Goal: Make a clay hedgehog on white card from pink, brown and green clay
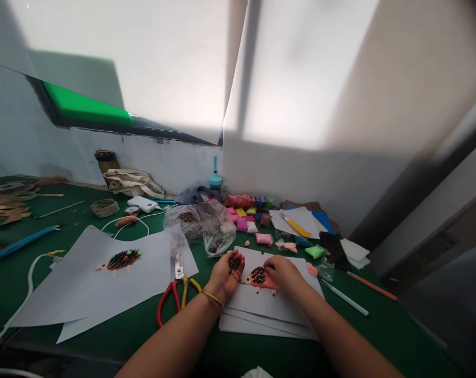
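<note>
My left hand (223,276), palm up and cupped, holds a small heap of dark sunflower seeds (234,264). Close by on its right, my right hand (282,271) has its fingers pinched together at the back of a pink clay hedgehog (266,283). Whatever is between those fingertips is hidden. Rows of dark seeds stand on the hedgehog's back, and its snout points left. The hedgehog lies on white paper (257,311) stacked in several sheets. A finished-looking hedgehog (122,261) with seed spines and green dots lies on other paper at left.
Red-and-yellow-handled scissors (177,287) lie just left of my left forearm. Behind the hands are a clear plastic bag (202,223) and several coloured clay packets (241,224). A yellow utility knife (297,227) rests on paper; a white pen (345,297) lies at right.
</note>
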Tool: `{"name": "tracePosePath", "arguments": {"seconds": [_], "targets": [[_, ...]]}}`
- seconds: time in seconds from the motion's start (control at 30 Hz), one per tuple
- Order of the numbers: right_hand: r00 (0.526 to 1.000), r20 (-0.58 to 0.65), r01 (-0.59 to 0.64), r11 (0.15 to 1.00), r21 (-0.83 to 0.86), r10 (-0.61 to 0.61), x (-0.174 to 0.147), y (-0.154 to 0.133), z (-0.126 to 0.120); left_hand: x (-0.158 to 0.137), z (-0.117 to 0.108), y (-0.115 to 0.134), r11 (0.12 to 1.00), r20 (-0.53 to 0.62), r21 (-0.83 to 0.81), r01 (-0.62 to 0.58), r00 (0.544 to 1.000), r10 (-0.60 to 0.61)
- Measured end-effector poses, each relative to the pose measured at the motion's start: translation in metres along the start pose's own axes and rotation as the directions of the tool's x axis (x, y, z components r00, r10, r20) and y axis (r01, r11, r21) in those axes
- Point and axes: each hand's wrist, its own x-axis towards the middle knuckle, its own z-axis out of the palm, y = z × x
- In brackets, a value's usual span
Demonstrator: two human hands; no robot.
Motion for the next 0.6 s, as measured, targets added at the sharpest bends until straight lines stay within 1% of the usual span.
{"name": "tracePosePath", "arguments": {"seconds": [0.17,0.23,0.3,0.33,0.4,0.47,0.53,0.6], "targets": [[0.999,0.011,0.031,0.999,-0.02,-0.031,0.002,0.002,-0.001,0.0,0.0,0.0,1.0,0.006,0.009,0.005,1.0,-0.006],[1.0,0.003,0.029,0.999,-0.015,-0.029,-0.001,0.002,-0.005,0.0,-0.001,0.0,1.0,0.031,0.016,0.012,0.999,-0.013],[0.998,-0.055,0.045,0.999,0.025,-0.044,-0.005,-0.003,-0.009,-0.001,0.0,0.001,0.999,0.088,0.022,0.034,0.995,-0.036],[0.993,-0.101,0.075,0.996,0.056,-0.069,-0.007,-0.007,-0.012,-0.002,0.0,0.002,0.998,0.129,0.025,0.051,0.99,-0.054],[0.968,-0.2,0.174,0.978,0.117,-0.149,-0.012,-0.019,-0.017,-0.006,0.002,0.003,0.994,0.216,0.04,0.097,0.971,-0.103],[0.94,-0.254,0.268,0.955,0.127,-0.23,-0.016,-0.032,-0.02,-0.011,0.004,0.004,0.986,0.292,0.073,0.149,0.942,-0.164],[0.926,-0.25,0.317,0.943,0.102,-0.284,-0.017,-0.042,-0.02,-0.016,0.005,0.004,0.974,0.348,0.117,0.193,0.911,-0.222],[0.929,-0.22,0.322,0.943,0.08,-0.299,-0.017,-0.049,-0.018,-0.019,0.005,0.004,0.964,0.38,0.157,0.215,0.888,-0.26]]}}
